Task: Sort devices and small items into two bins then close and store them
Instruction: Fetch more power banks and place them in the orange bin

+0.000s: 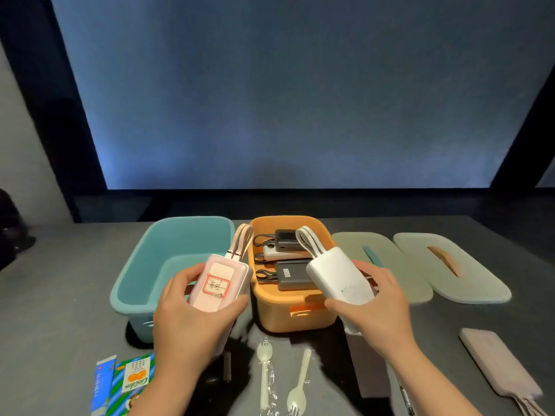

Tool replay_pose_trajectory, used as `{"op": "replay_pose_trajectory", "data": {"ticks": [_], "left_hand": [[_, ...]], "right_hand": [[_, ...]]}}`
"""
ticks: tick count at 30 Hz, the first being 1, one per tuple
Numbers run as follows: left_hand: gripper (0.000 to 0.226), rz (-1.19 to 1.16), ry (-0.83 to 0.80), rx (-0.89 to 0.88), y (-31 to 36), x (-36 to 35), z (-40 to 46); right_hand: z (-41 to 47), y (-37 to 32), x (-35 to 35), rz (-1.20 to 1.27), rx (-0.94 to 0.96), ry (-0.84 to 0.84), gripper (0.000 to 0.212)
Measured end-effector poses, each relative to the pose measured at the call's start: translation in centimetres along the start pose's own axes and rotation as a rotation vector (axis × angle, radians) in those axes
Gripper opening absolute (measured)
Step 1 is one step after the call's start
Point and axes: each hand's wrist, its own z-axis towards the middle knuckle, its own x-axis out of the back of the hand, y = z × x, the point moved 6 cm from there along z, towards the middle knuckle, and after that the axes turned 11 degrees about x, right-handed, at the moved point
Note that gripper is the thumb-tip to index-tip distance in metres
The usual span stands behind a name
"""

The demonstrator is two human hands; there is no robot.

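Observation:
My left hand (186, 313) grips a pink power bank (220, 285) with a red-framed label and a looped cable, held over the gap between the bins. My right hand (378, 307) grips a white power bank (339, 276) with a looped white cable over the front right corner of the orange bin (288, 319). Several power banks, dark and light, lie inside the orange bin. The teal bin (135, 283) stands to its left with nothing visible inside.
Two pale green lids (384, 265) (468, 274) lie to the right of the bins. Another pinkish power bank (498, 361) rests at the right front. Two wrapped plastic sporks (264, 373) (298, 385), snack packets (129, 382) and a dark flat item (369, 367) lie near the front edge.

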Motion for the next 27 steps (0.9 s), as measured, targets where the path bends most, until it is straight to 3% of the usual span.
{"op": "replay_pose_trajectory", "data": {"ticks": [4,7,15,21,24,27], "left_hand": [[0.074,-0.019,-0.050,0.008,0.0,-2.0,2.0],[0.075,-0.001,-0.061,0.007,0.0,-3.2,3.0],[0.072,0.003,0.053,0.039,-0.4,-4.4,5.3],[0.077,0.013,0.038,0.038,-1.0,-6.8,6.0],[0.078,0.023,0.023,0.057,-1.4,-7.7,6.1],[0.078,0.036,0.016,0.075,-1.7,-8.3,6.1]], "right_hand": [[4.2,1.1,-2.9,-0.102,0.028,-0.107,0.085],[8.0,2.3,-5.4,-0.232,0.104,-0.280,0.086],[14.4,6.3,-12.2,-0.589,0.312,-0.705,0.084],[15.2,8.2,-15.7,-0.610,0.391,-0.871,0.079],[14.9,8.7,-16.5,-0.635,0.395,-0.921,0.050],[14.7,8.7,-16.4,-0.652,0.439,-0.858,0.028]]}}
